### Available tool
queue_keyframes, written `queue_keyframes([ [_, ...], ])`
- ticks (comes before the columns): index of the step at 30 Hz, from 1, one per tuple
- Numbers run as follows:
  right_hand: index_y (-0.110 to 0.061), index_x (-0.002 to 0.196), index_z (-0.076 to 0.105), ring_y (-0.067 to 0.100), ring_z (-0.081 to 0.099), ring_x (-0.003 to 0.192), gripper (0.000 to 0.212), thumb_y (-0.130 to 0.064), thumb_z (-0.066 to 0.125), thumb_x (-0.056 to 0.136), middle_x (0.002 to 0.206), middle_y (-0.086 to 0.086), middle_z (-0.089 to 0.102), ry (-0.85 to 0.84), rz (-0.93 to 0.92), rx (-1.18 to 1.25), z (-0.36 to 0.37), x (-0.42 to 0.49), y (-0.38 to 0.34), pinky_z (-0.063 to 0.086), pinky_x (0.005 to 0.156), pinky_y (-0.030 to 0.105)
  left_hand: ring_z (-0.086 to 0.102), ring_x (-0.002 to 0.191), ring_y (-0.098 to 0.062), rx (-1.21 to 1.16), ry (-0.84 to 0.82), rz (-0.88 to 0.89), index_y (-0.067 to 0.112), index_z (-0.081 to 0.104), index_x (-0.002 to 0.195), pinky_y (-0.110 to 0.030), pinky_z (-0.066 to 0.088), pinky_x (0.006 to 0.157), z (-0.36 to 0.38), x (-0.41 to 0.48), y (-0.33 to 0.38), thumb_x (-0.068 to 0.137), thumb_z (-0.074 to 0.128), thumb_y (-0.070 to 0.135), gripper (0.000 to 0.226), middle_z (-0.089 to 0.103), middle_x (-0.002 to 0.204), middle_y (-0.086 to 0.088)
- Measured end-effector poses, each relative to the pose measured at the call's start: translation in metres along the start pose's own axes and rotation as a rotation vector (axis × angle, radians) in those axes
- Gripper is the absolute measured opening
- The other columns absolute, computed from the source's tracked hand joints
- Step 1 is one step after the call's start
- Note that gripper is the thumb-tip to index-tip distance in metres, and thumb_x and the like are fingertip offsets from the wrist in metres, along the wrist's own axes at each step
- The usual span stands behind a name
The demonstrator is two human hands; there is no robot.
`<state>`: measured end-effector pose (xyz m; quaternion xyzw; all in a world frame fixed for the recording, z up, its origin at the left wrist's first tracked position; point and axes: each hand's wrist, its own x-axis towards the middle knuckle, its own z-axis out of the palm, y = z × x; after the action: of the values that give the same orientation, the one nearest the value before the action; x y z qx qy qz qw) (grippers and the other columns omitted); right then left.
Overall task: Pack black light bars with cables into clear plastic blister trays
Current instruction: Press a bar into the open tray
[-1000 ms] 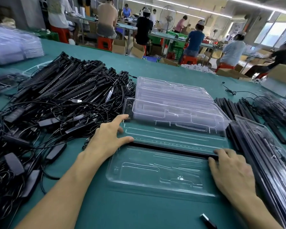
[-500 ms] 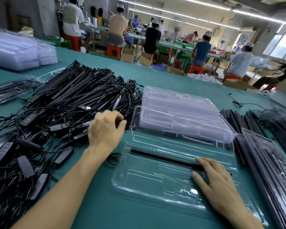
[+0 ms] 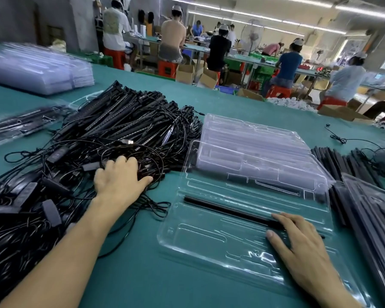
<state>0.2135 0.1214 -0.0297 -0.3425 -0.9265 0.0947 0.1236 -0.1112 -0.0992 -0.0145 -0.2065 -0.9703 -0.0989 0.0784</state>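
Pressing one light bar (image 3: 227, 208) into the tray (image 3: 209, 245) beneath the flat, straight-fingered right hand (image 3: 298, 245); burying the left hand (image 3: 118, 181) in the cable pile (image 3: 120, 121), fingers curled, grip hard to tell. Barely started: other pockets unfilled, pile large.

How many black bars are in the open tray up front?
1. The bar lies across the middle of the tray, its right end under the right hand. The hand covers part of the tray.

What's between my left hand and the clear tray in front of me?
Head view: black cable loops on green table, between left hand and blister tray.
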Motion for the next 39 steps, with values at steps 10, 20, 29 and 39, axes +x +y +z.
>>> queue_keyframes([
  [10,-0.030,0.136,0.053,0.007,0.037,0.128,0.050,-0.053,0.049,0.092,0.130,-0.017,0.046,0.016,0.002,0.021,-0.001,-0.001,0.000,0.027,0.109,0.028,0.057,0.060,-0.026,-0.409,0.592,0.303,0.008,0.061,0.098,-0.025,0.036,0.048,-0.028,-0.011,0.024,0.101,0.050,0.032,0.027,0.062,0.085,-0.009],
  [20,-0.033,0.135,0.051,0.005,0.036,0.127,0.053,-0.057,0.044,0.089,0.125,-0.022,0.042,0.013,-0.001,0.023,-0.005,-0.004,-0.005,0.028,0.109,0.030,0.054,0.073,-0.024,-0.118,0.034,0.108,0.019,0.063,0.095,-0.035,0.038,0.067,-0.042,0.007,0.053,0.098,0.041,0.052,0.040,0.057,0.085,0.001],
  [29,-0.040,0.135,0.049,0.003,0.036,0.126,0.046,-0.050,0.054,0.091,0.127,-0.023,0.041,0.023,0.013,0.017,-0.006,-0.005,-0.011,0.026,0.107,0.024,0.047,0.111,-0.037,-0.251,0.357,-0.081,0.010,0.053,0.111,-0.049,0.039,0.094,-0.018,0.074,0.042,0.094,0.049,0.021,0.021,0.049,0.124,-0.017],
  [39,-0.018,0.104,0.076,0.029,0.068,0.088,0.041,-0.022,0.089,0.066,0.103,0.001,0.070,0.185,-0.056,-0.051,0.002,0.005,-0.004,0.049,0.075,0.038,0.052,0.120,-0.037,0.022,-0.055,-0.126,0.019,0.054,0.125,-0.050,0.040,0.099,-0.008,0.145,0.001,0.084,0.066,0.059,0.058,0.057,0.126,-0.013],
])
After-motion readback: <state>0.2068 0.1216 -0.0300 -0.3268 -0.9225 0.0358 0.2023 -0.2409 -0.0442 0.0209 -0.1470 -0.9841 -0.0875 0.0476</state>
